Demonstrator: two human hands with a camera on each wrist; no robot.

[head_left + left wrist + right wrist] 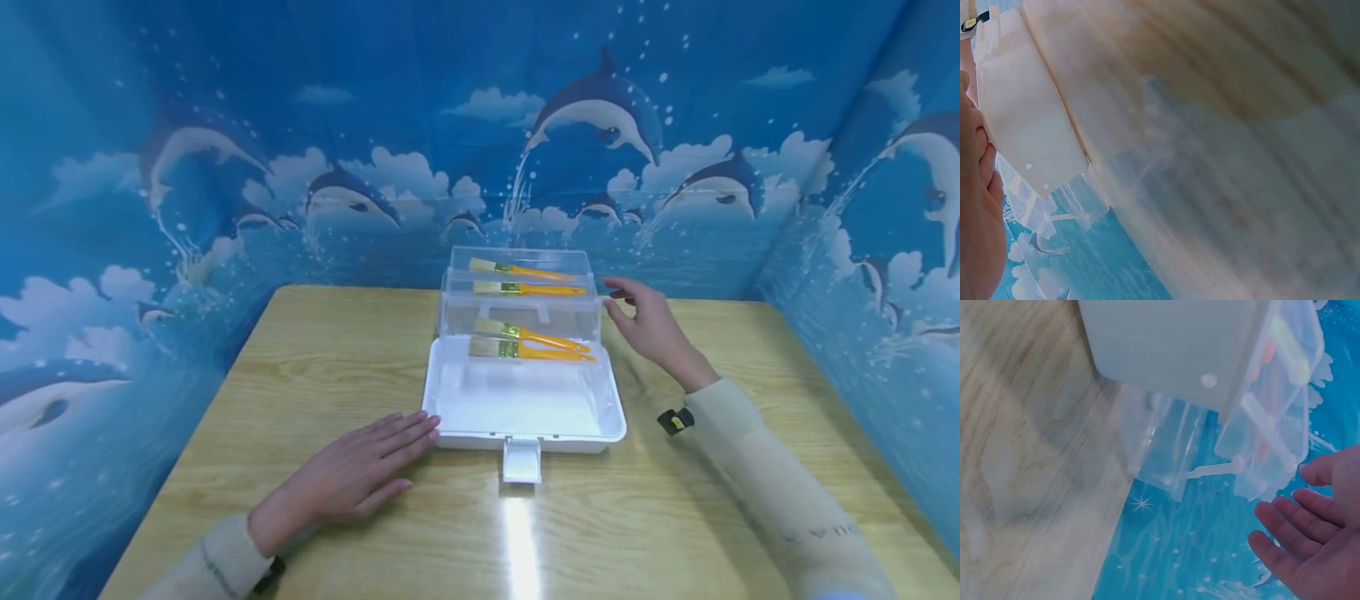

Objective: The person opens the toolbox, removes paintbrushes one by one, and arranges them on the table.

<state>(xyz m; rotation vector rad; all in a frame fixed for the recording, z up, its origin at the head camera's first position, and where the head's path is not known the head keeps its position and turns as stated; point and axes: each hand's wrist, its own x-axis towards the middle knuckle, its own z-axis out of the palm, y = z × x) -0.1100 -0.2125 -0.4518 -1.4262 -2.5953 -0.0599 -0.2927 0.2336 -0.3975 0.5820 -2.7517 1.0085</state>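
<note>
A white storage box (525,404) stands with its lid folded back and its front latch (522,462) hanging down. Clear stepped trays (459,315) rise at the back, bearing several flat paintbrushes (551,290) with orange handles and pale bristles, two higher and two lower. My left hand (352,471) lies with straight fingers at the box's front left corner, fingertips against its side. By the right end of the upper tray is my right hand (652,325), fingers loosely spread and holding nothing. In the right wrist view, my right hand (1316,531) has its fingertips close to the clear tray (1266,437); contact is unclear.
The box sits on a wooden table (337,358), near its back edge. A blue dolphin-print cloth (390,100) hangs behind and along both sides. A small black device (677,421) is strapped at my right wrist.
</note>
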